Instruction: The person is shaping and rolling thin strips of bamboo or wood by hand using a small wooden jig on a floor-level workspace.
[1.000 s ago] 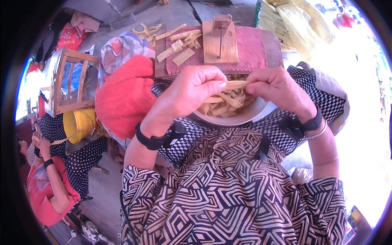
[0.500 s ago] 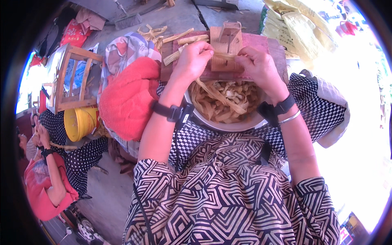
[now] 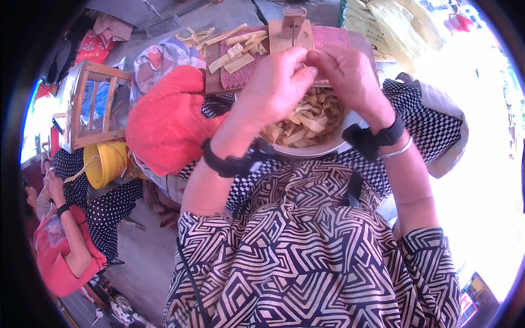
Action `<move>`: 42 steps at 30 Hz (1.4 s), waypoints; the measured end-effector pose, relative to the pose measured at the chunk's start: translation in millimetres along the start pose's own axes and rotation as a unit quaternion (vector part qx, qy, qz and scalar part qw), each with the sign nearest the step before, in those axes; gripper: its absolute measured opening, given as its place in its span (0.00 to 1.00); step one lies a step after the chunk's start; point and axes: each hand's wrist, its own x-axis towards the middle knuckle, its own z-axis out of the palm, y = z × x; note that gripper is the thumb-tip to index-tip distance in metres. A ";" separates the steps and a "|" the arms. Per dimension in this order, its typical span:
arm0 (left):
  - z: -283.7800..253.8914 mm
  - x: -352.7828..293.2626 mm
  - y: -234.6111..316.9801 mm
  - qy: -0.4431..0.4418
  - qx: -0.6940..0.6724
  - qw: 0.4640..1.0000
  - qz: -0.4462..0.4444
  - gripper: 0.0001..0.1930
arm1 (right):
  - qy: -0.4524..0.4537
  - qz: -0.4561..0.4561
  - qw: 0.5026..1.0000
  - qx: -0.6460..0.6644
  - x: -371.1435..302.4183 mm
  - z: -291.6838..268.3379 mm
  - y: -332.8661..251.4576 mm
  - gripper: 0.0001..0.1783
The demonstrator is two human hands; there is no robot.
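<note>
Over a white bowl [image 3: 351, 121] of finished-looking strips [image 3: 311, 117], I couldn't tell whether fingers of left hand [image 3: 276, 87] or right hand [image 3: 347, 76] gripped anything; wider pieces [image 3: 239, 63] lay seemingly undone.

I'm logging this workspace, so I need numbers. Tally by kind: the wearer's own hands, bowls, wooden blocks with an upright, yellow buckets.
Wearer's hands: 2, the left hand and right hand
Bowl: 1
Wooden block with an upright: 1
Yellow bucket: 1
Total: 5
</note>
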 end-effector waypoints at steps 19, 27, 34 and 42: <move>54.6 -36.2 37.0 -0.136 -0.481 0.855 -0.138 0.13 | 0.097 0.067 0.992 -0.034 -59.0 -24.4 -33.0 0.12; 69.0 -38.6 0.9 -0.163 -0.533 0.808 -0.192 0.07 | 0.123 0.058 0.980 -0.146 -74.8 -6.2 1.0 0.06; 71.6 -48.0 -13.5 -0.158 -0.447 0.844 -0.250 0.05 | 0.120 -0.003 0.978 -0.172 -75.1 -4.8 6.7 0.05; 72.3 -55.5 -15.2 -0.169 -0.505 0.803 -0.269 0.07 | 0.102 -0.082 0.961 -0.243 -84.2 1.1 16.4 0.08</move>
